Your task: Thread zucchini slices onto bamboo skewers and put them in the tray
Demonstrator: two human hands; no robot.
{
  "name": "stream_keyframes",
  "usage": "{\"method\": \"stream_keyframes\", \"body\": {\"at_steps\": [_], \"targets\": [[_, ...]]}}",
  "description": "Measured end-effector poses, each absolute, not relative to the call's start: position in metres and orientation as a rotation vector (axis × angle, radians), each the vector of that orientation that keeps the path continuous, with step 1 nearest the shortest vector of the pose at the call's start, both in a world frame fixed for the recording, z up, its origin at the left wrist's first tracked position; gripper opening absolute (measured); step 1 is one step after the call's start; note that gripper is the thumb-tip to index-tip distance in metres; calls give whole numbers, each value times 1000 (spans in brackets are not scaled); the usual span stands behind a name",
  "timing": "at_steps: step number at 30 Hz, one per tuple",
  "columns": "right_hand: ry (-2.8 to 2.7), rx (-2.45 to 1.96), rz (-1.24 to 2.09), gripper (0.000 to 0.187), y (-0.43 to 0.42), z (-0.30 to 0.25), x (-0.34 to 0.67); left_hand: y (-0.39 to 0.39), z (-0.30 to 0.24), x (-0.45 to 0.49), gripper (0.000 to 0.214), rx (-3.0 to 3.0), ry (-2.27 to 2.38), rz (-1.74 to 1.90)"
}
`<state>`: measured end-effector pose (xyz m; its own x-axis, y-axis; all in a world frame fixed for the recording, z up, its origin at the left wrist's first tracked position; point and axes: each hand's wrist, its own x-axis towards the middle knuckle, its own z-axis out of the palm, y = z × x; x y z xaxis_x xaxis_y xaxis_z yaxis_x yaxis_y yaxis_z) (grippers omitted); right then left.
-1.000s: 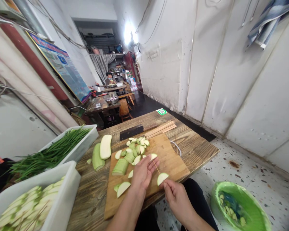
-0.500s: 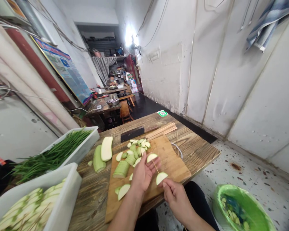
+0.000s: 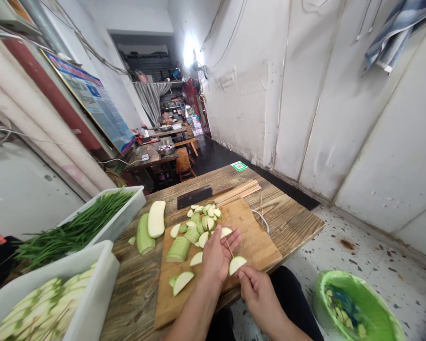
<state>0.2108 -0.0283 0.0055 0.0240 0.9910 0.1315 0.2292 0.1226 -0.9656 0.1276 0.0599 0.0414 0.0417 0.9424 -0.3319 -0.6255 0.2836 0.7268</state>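
We sit at a rough wooden tabletop in a long narrow room, with white panelled walls on our right, a speckled floor below and more tables far down the passage under a bright lamp. A cutting board lies in front of us, and both our hands work just above its near edge. Our left hand is closed, fingers pinching the tip slice at the far end of a thin skewer. Our right hand pinches the skewer's near end, right beside the threaded slice already on it. Behind the left hand a heap of cut slices covers the board's far left, partly hidden by our fingers, and a larger slice lies by our forearm. Past the board rest a cleaver and a bundle of sticks; to the left are two squash halves, a white tray of chives and a nearer tray of skewered slices. A green basin stands on the floor at right. Against a second ago little has changed: the skewer keeps its slant, and our left hand has shifted slightly right, baring more of a slice on the board.
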Motion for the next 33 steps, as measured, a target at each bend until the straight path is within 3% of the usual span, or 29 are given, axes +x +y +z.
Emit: {"method": "stream_keyframes", "body": {"at_steps": [23, 33], "targets": [[-1358, -1296, 944, 29, -30, 1, 209, 51, 39, 133, 13, 480, 979, 1253], [-1313, -1264, 935, 28, -20, 9, 218, 36, 32, 144, 26, 513, 1002, 1171]]}}
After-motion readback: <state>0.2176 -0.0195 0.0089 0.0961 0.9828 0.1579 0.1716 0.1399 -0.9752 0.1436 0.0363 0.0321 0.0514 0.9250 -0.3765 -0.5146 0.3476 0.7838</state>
